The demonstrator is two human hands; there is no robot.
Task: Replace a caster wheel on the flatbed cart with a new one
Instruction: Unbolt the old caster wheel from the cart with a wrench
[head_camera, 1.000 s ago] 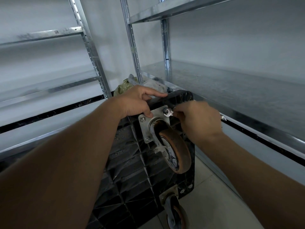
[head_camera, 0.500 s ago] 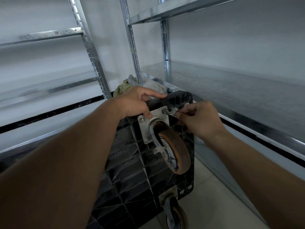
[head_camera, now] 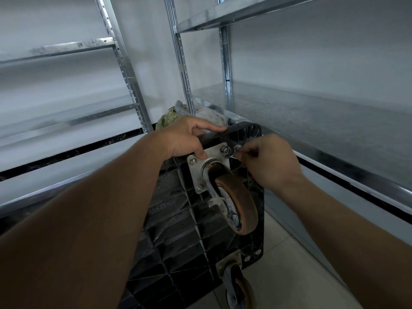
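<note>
The black flatbed cart (head_camera: 178, 230) stands on its edge with its ribbed underside toward me. A worn brown caster wheel (head_camera: 239, 204) hangs from a steel mounting plate (head_camera: 214, 155) near the cart's top corner. My left hand (head_camera: 185, 137) grips the cart's top edge, thumb pressed on the plate. My right hand (head_camera: 267, 161) pinches a small metal wrench (head_camera: 233, 152) whose head sits beside the nut (head_camera: 225, 150) at the plate's upper right corner. A second caster (head_camera: 239, 288) is mounted lower on the cart.
Steel shelving surrounds the cart: a wide shelf (head_camera: 323, 121) on the right, uprights (head_camera: 182, 63) behind, more shelves on the left (head_camera: 55, 47). A crumpled bag (head_camera: 169, 118) lies behind the cart. Pale tiled floor (head_camera: 289, 264) shows at lower right.
My right hand has swung the wrench handle up and back from the nut, then shifted slightly. My left hand and the cart have stayed put.
</note>
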